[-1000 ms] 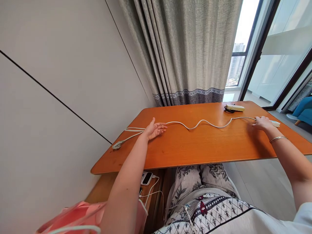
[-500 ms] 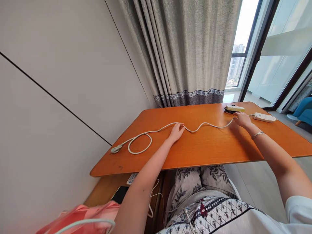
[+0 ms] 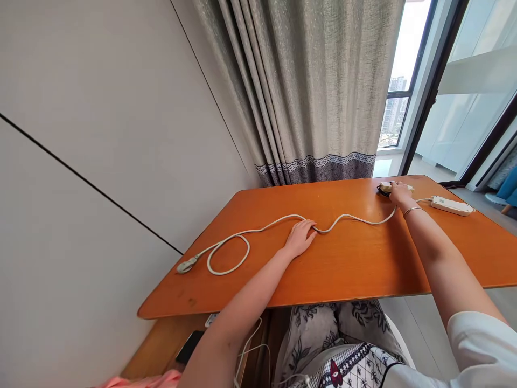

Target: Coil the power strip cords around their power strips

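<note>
A white power strip (image 3: 452, 205) lies at the right of the table. Its white cord (image 3: 254, 230) runs leftward in waves and one loop to a plug (image 3: 187, 265) near the left edge. My left hand (image 3: 301, 237) rests on the table, fingers stretched out and thumb apart, fingertips over the cord. At the far right, my right hand (image 3: 399, 193) is over a pale yellowish block that looks like a second power strip (image 3: 385, 187), with its fingers around it. A black cord (image 3: 382, 192) shows beside that block. The hand partly hides the block.
The orange-brown wooden table (image 3: 343, 269) meets a pale wall (image 3: 100, 108) on the left. A grey curtain (image 3: 323, 97) and a window stand behind it. Below the near edge are a dark phone-like slab (image 3: 189, 347) and thin white cables (image 3: 252, 345).
My right hand has moved from the white cord to the pale block behind it. My left hand stays at the cord, its fingers lying flatter. The view has shifted slightly.
</note>
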`<state>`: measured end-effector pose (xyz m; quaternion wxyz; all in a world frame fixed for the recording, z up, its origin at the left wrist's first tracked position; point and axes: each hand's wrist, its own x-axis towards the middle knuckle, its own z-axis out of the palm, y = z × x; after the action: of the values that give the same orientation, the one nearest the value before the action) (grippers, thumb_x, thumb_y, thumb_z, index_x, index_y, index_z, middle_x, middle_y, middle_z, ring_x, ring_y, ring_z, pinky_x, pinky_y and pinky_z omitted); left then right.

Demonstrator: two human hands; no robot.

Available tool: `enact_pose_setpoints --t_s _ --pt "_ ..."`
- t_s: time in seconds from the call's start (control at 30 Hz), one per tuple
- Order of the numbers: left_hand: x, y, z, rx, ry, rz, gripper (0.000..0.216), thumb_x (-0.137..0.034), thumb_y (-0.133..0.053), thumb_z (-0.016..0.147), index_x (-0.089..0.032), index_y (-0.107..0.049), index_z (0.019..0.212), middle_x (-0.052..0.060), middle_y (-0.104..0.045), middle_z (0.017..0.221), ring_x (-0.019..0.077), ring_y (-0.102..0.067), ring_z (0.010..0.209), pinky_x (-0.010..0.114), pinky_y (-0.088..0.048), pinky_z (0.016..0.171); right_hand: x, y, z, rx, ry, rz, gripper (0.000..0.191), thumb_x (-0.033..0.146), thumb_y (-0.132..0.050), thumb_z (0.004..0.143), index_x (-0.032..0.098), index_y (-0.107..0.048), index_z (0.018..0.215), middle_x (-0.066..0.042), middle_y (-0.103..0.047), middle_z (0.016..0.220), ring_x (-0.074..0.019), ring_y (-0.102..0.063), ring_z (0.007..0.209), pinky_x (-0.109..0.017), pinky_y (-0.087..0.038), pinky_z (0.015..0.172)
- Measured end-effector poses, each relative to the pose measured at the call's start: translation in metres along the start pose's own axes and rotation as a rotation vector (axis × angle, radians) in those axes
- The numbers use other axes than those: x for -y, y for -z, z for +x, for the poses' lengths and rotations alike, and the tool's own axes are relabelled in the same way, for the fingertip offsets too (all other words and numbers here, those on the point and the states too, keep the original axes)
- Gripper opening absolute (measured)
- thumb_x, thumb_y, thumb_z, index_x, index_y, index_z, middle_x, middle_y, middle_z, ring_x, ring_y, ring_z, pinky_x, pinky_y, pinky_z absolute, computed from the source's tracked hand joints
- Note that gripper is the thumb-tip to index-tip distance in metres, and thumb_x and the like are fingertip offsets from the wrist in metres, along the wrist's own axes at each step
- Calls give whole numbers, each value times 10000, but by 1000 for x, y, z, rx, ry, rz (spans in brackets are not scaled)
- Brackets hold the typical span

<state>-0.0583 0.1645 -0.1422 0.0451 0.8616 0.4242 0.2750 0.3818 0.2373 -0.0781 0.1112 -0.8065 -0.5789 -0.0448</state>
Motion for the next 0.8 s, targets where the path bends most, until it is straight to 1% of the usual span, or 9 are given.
enact_pose_setpoints --t_s 0.1,0.23,0.4,0.47,0.57,0.67,0.7,0.73,0.8 --pt "-3 1 2 0 -30 -8 306 -302 -511 941 -193 -610 1209 119 -658 1310 265 -569 1288 484 -427 1118 4 -8 17 28 13 -20 466 184 -423 931 106 -504 1383 -228 -506 1413 -323 -481 1305 -453 -425 1023" --pt "-5 2 3 40 -52 -29 298 -311 -494 952 -198 -614 1200 113 -662 1299 264 -573 1278 493 -425 1119 8 -14 38 58 24 -30 498 224 -419 945 128 -458 1432 -219 -492 1444 -315 -469 1332 -467 -407 1057" --pt "-4 4 3 82 -36 -75 305 -334 -483 959 -210 -618 1203 112 -659 1299 266 -566 1287 498 -411 1135 7 -17 59 129 13 -13 551 258 -414 960 85 -408 1483 -230 -472 1482 -299 -457 1371 -416 -390 1101" --pt "-4 5 4 101 -30 -96 311 -341 -477 962 -217 -617 1210 114 -660 1298 267 -564 1289 501 -412 1133 7 -18 64 156 8 -9 552 296 -435 961 68 -435 1464 -251 -488 1460 -313 -463 1368 -432 -399 1095" --pt "-5 7 4 122 -26 -117 314 -339 -475 962 -229 -616 1220 109 -662 1299 269 -556 1300 504 -408 1135 9 -19 66 186 1 -15 531 317 -504 932 50 -516 1391 -291 -517 1406 -355 -487 1339 -509 -396 1082" --pt "-6 7 4 125 -23 -133 315 -337 -484 958 -223 -621 1218 114 -665 1293 272 -553 1306 504 -408 1136 14 -17 64 193 19 -15 486 270 -546 900 52 -572 1334 -296 -527 1386 -364 -481 1345 -566 -309 1129" --pt "-6 8 4 122 -23 -138 315 -336 -485 958 -218 -622 1216 118 -665 1291 274 -554 1304 506 -408 1135 16 -16 62 192 27 -10 475 266 -554 893 56 -586 1318 -296 -531 1380 -369 -483 1342 -576 -298 1131" --pt "-6 8 3 118 -22 -144 314 -336 -485 959 -214 -623 1213 121 -665 1290 276 -555 1302 506 -409 1134 18 -14 61 193 34 1 467 274 -563 889 59 -599 1301 -298 -535 1373 -375 -494 1330 -579 -312 1120" --pt "-5 7 3 104 -21 -155 310 -339 -481 962 -214 -623 1208 119 -663 1290 274 -558 1298 502 -409 1133 23 -8 56 195 53 36 467 316 -601 872 65 -618 1266 -298 -547 1353 -379 -537 1279 -546 -390 1064"
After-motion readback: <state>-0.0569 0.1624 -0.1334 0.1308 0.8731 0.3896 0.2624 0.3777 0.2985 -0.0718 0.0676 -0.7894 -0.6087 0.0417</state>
